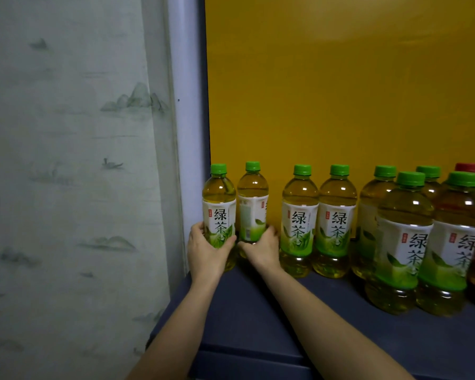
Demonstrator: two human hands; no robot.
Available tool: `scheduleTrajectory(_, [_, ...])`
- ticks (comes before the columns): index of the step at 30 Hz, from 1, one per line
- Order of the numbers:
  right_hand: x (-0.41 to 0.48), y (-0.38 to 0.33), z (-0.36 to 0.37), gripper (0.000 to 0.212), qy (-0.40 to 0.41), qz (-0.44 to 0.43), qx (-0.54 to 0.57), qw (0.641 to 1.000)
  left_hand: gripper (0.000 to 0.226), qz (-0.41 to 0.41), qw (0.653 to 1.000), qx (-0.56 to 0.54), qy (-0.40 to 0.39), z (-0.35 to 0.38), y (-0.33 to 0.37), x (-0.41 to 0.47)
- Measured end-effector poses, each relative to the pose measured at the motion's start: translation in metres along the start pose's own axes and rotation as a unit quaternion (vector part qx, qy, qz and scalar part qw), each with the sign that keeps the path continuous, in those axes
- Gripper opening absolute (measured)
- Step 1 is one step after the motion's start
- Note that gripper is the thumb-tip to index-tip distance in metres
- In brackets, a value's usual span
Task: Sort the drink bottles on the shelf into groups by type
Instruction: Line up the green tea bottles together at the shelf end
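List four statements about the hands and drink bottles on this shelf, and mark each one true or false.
1. The left hand holds the leftmost green-capped clear plastic tea bottle. True.
2. The right hand has nothing in its grip. False: it holds the second green-capped bottle, next to the first.
3. Every cap in view is green. False: a red cap shows at the far right, at the back.
4. The bottles stand on a dark blue shelf. True.

Dim indoor light, soft glints on bottle shoulders (299, 192), wide-angle bending at edges, slight softness throughout
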State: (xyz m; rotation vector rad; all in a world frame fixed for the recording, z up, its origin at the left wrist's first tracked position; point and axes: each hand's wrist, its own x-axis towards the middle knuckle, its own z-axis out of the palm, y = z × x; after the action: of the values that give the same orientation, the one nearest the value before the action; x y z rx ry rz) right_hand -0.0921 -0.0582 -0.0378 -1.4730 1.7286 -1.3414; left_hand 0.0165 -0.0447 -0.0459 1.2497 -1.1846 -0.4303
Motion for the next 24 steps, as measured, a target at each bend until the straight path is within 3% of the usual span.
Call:
scheduleTrajectory(7, [0.001,0.001,0.002,0.087,-0.062,-0.007,0.103,0.993,0.059,-0.031,0.999,-0.023,0.001,-0.004,-0.004,0.001])
scheduleTrajectory(10, [-0.004,0.002,-0.002,0.081,-0.088,-0.032,0.076,0.993,0.056,-0.034,0.999,-0.029,-0.004,-0.006,-0.003,0.000])
scheduleTrajectory(16, [-0.019,0.005,-0.006,0.074,-0.067,-0.097,-0.085,0.989,0.053,-0.049,0.996,-0.078,0.013,-0.016,0.007,-0.008])
scheduleTrajectory(24, [-0.035,0.002,-0.021,0.068,-0.095,-0.106,-0.021,0.990,0.058,-0.063,0.983,-0.157,-0.072,-0.040,0.004,-0.014])
